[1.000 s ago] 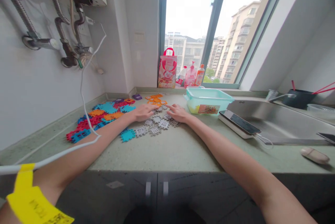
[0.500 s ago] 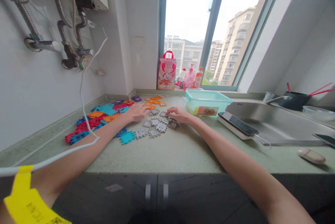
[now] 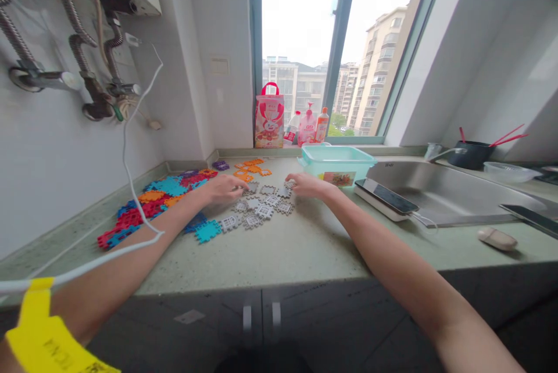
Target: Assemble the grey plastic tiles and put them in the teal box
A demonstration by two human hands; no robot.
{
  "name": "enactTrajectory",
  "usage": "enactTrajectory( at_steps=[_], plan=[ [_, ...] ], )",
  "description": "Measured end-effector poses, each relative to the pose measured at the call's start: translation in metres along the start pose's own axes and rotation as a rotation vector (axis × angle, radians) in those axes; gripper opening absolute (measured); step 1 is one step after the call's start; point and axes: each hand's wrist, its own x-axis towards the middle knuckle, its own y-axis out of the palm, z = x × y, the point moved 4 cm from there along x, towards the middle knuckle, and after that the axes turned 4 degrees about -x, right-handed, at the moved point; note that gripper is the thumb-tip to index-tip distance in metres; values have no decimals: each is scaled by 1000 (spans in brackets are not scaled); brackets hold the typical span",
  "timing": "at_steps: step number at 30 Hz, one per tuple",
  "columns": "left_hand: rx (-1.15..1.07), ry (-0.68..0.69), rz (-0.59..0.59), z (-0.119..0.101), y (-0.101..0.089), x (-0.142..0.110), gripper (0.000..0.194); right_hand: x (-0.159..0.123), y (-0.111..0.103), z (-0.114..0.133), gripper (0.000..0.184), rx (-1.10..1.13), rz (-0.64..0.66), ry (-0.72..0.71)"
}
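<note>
1. Heap of red, blue and orange notched plastic tiles [image 3: 152,201]: far left of the green countertop [image 3: 279,245].
2. Left hand [image 3: 224,188]: palm down, fingers loosely spread, tips touching the grey notched plastic tiles [image 3: 259,209].
3. Grey tiles: scattered flat between both hands.
4. Right hand [image 3: 305,184]: fingertips pinched narrowly on one grey tile.
5. Mint plastic tub [image 3: 335,162]: just beside the right hand.
6. Smartphone [image 3: 383,196]: at the steel sink [image 3: 440,193] edge.

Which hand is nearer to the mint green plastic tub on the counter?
Right. The right hand rests on the grey tiles just in front of the tub, at its left corner. The left hand lies farther left, beside the colourful tile pile.
</note>
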Motion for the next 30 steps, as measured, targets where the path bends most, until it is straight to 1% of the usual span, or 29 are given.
enactTrajectory(
  at_steps=[2, 5, 10, 15, 18, 21, 23, 25, 27, 30],
  plan=[
    [-27, -2, -1, -2, -2, -1, 41, 0, 0, 0, 53, -1, 37, -15],
    [-25, -16, -12, -2, -3, 0, 46, -1, 0, -2, 52, -4, 59, -20],
    [-28, -36, -35, 4, 2, 3, 41, 1, 1, -4, 42, -34, 43, 22],
    [-63, -14, -35, 8, 4, 3, 43, 1, 0, -5, 37, -58, 3, 37],
    [-76, 0, -31, 9, 4, 3, 43, -1, -5, -4, 43, -82, -60, 10],
    [-89, 16, -32, 10, 4, 4, 43, -1, -13, 2, 45, -94, -196, -92],
    [-90, 7, -44, 13, 5, 4, 45, -1, -14, 8, 42, -52, -251, -148],
    [-97, -21, -72, 16, 6, 5, 48, -1, -11, 12, 37, 34, -236, -189],
    [-112, -58, -101, 20, 7, 5, 52, -1, -7, 17, 34, 119, -183, -222],
    [-144, -93, -125, 21, 7, 4, 57, -2, -1, 20, 33, 174, -97, -218]
  ],
)
